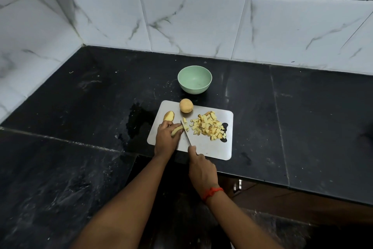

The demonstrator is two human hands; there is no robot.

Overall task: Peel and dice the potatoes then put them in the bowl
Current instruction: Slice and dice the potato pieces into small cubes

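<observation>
A steel cutting board lies on the black counter. My left hand grips a potato piece at the board's left side. My right hand holds a knife whose blade stands against the cut end of that piece, with a few fresh cubes beside it. A pile of diced potato covers the board's right part. A potato half lies at the left edge and a whole round potato at the far edge. The green bowl behind the board holds nothing.
The black stone counter runs into a corner of white marble-look tiled walls. A wet dark patch lies left of the board. The counter's front edge is cut in near my arms, with a cabinet handle below.
</observation>
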